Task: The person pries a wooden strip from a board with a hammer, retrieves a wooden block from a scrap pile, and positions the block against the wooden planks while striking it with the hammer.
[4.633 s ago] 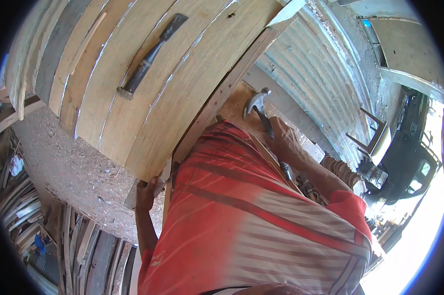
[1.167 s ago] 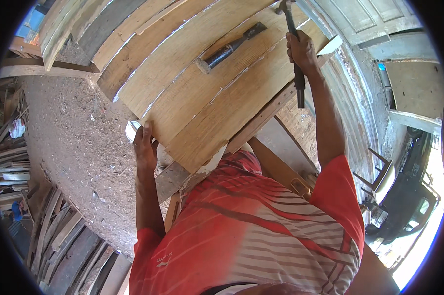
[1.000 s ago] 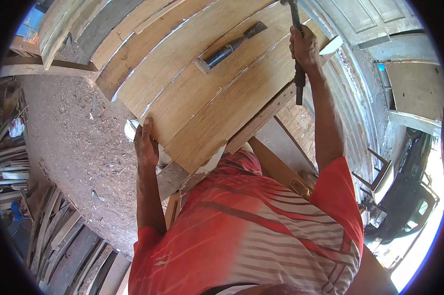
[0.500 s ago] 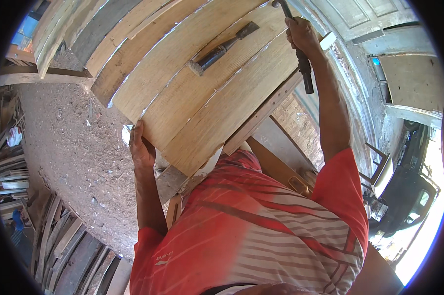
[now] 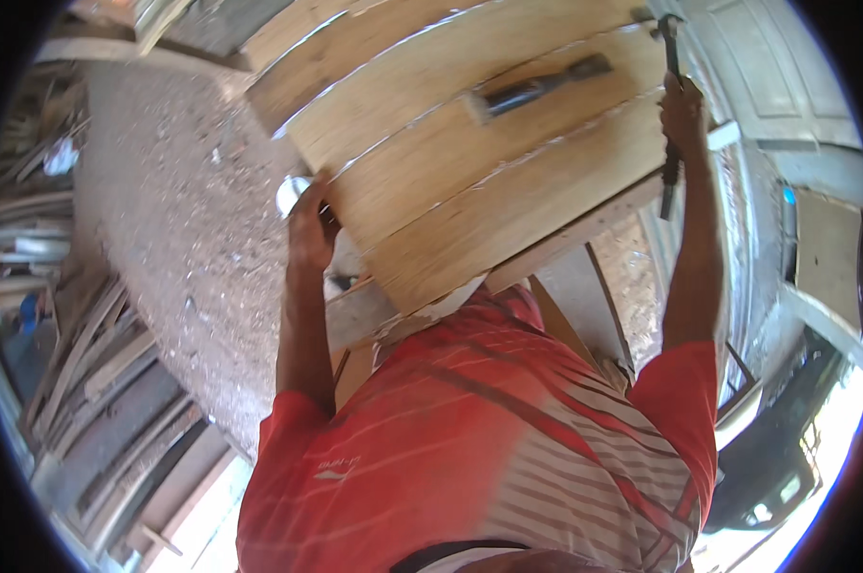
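Wooden boards laid edge to edge form a panel (image 5: 422, 205) with white glue-like lines along the seams. My left hand (image 5: 314, 224) grips the panel's left end, beside a white rounded thing (image 5: 293, 196) that I cannot make out. On the right, my right hand (image 5: 684, 115) is closed around the handle of a claw hammer (image 5: 671, 48), its head pointing away from me. The hammer is over the panel's right side. A chisel (image 5: 536, 91) with a dark handle lies on the panel between my hands, blurred by motion.
Below the panel runs a wooden beam (image 5: 584, 224). Dirt floor with scattered chips (image 5: 173, 181) spreads on the left, with stacked wood scraps (image 5: 116, 382) beyond. A pale panelled door (image 5: 775, 67) stands at the far right, and a dark vehicle (image 5: 775, 458) shows at the lower right.
The whole view has shifted, so the panel, chisel and both hands appear further right. The right hand still holds the hammer, and the left stays at the panel's end.
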`<state>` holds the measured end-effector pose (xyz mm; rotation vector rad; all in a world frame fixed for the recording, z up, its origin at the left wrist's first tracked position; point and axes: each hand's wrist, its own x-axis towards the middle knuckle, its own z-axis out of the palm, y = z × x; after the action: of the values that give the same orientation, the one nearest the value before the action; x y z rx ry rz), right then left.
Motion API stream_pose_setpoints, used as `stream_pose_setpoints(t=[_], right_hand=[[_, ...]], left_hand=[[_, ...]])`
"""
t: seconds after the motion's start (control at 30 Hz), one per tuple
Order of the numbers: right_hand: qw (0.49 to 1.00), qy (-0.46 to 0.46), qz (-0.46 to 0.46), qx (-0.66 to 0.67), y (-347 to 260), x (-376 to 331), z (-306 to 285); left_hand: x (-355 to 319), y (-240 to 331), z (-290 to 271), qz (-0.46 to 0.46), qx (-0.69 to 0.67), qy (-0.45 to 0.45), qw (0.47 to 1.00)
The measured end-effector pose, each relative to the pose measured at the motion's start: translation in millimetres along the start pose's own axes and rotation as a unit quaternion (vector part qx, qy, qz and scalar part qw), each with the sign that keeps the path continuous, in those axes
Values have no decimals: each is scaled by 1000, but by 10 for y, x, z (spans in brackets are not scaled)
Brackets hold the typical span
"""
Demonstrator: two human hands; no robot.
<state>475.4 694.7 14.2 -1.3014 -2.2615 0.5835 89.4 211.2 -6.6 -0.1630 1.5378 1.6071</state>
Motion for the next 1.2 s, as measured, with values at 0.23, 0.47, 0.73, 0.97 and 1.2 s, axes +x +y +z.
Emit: stream_pose_setpoints(t=[0.23, 0.47, 0.73, 0.97, 1.2], right_hand=[[979, -32, 160, 122, -708, -103, -131], [969, -46, 182, 161, -652, -132, -154], [982, -53, 158, 89, -556, -152, -144], [976, -66, 165, 125, -949, -816, -567], [989, -47, 131, 48, -1137, -1720, -726]], left_hand=[[-174, 104, 28, -8, 61, -5, 998], [-199, 176, 143, 8, 112, 46, 993], [-152, 172, 107, -12, 108, 44, 993], [-725, -36, -2, 32, 165, -52, 984], [-1042, -124, 205, -63, 147, -44, 986]])
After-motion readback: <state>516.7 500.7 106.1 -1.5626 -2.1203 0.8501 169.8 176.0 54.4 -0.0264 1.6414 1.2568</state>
